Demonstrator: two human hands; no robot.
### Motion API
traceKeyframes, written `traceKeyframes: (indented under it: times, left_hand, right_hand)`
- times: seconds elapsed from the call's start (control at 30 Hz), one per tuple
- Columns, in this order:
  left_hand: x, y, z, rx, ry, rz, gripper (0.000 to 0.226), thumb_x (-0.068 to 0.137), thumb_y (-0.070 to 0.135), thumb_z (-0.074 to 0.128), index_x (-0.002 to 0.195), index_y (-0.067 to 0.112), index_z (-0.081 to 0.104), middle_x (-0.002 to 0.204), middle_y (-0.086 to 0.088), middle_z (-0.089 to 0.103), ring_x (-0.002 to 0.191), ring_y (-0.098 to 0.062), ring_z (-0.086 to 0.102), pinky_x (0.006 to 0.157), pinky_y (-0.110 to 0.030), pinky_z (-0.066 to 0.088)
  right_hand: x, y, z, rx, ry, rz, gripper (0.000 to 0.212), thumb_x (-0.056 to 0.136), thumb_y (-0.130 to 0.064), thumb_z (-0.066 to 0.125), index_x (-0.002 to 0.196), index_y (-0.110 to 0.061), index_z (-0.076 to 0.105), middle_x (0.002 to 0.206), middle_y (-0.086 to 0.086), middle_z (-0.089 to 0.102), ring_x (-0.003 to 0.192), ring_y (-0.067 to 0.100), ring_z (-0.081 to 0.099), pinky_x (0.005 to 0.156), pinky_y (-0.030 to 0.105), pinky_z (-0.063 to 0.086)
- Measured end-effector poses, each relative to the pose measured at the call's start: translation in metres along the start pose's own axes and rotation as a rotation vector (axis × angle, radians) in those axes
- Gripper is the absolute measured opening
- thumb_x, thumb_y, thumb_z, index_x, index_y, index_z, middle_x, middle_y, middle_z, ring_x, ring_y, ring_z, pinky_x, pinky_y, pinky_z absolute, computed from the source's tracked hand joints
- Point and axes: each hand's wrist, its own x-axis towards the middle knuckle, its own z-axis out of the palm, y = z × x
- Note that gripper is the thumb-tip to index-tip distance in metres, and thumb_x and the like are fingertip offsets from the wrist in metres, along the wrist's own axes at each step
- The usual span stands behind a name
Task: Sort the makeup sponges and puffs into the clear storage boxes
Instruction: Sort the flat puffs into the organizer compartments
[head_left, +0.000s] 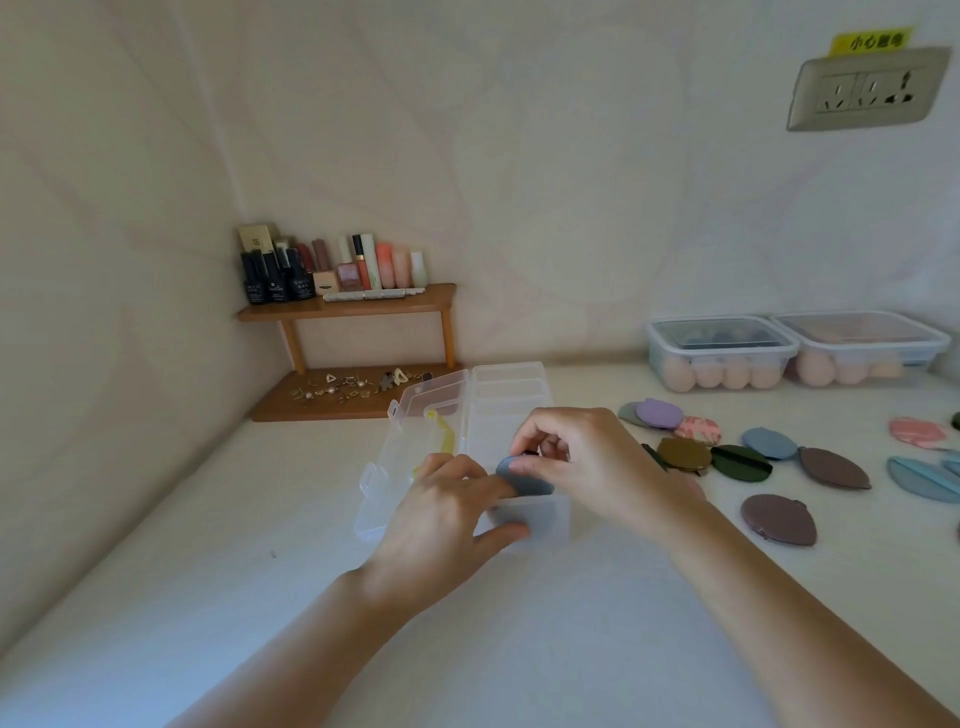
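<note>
Forearms reach in from the bottom of the head view over the table (519, 649), and both hands meet at the near end of the box (540, 515), whose lid (410, 415) hangs open to the left. The left hand (441, 512) lies fairly flat, with its fingers stretched onto the blue puff (525, 482) and its thumb against the box's front wall. The right hand (587, 465) is curled, its fingertips pinching the puff's far edge. The puff sits tilted at the nearest compartment, partly above the rim, with its long axis roughly left to right along that compartment. By my reading it needs pressing down flat to seat. It lies between the hands, touching both. Whether anything is already under it I cannot tell. The compartments further back look unfilled. The loose puffs (740, 462) lie spread out to the right of the box, so the right hand is the nearer one for the next pick, and the closest of them is just beside its wrist. Two lidded boxes (722, 338) holding sponges (709, 371) stand at the back right against the wall. A shelf (348, 306) of cosmetics fills the far corner.
</note>
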Motion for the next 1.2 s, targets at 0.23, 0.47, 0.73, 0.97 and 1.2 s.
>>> traceKeyframes:
  times: [0.23, 0.47, 0.73, 0.97, 1.2]
  left_hand:
    - [-0.002, 0.006, 0.009, -0.062, 0.086, 0.085, 0.026, 0.073, 0.050, 0.057, 0.086, 0.028, 0.054, 0.077, 0.011, 0.063, 0.076, -0.009, 0.051, 0.077, -0.015, 0.032]
    - [-0.003, 0.014, 0.016, -0.091, 0.193, 0.178, 0.024, 0.074, 0.044, 0.061, 0.088, 0.025, 0.057, 0.082, 0.013, 0.061, 0.084, -0.004, 0.046, 0.079, -0.014, 0.031]
    - [-0.002, 0.026, 0.019, -0.114, 0.167, 0.193, 0.021, 0.075, 0.042, 0.062, 0.087, 0.026, 0.057, 0.093, 0.012, 0.059, 0.087, -0.004, 0.052, 0.081, -0.016, 0.033]
    - [-0.003, 0.028, 0.017, -0.119, 0.155, 0.194, 0.022, 0.073, 0.039, 0.066, 0.088, 0.029, 0.054, 0.098, 0.015, 0.060, 0.093, -0.002, 0.052, 0.083, -0.015, 0.033]
    - [-0.004, 0.029, 0.016, -0.105, 0.135, 0.153, 0.025, 0.072, 0.045, 0.065, 0.089, 0.033, 0.051, 0.087, 0.015, 0.064, 0.082, -0.006, 0.053, 0.080, -0.009, 0.027]
  right_hand:
    - [-0.032, -0.009, -0.005, -0.047, 0.084, 0.091, 0.003, 0.078, -0.030, 0.075, 0.079, -0.028, 0.074, 0.073, -0.013, 0.062, 0.087, -0.008, 0.054, 0.068, 0.004, 0.035]
    - [-0.054, -0.028, -0.016, -0.020, 0.059, 0.142, 0.011, 0.086, -0.022, 0.068, 0.089, -0.019, 0.078, 0.089, -0.009, 0.067, 0.088, -0.019, 0.048, 0.071, -0.005, 0.029]
    - [-0.055, -0.002, -0.021, -0.105, -0.033, 0.289, 0.029, 0.065, -0.066, 0.052, 0.092, -0.062, 0.064, 0.099, -0.023, 0.069, 0.107, -0.005, 0.057, 0.096, 0.043, 0.047]
    - [-0.054, -0.007, -0.022, -0.129, 0.047, 0.280, 0.021, 0.053, -0.065, 0.058, 0.070, -0.056, 0.065, 0.079, -0.023, 0.069, 0.086, -0.002, 0.063, 0.077, 0.044, 0.055]
    - [-0.054, -0.003, -0.023, -0.018, -0.068, 0.315, 0.011, 0.077, -0.038, 0.060, 0.085, -0.042, 0.067, 0.084, -0.023, 0.072, 0.086, -0.001, 0.067, 0.088, 0.045, 0.051]
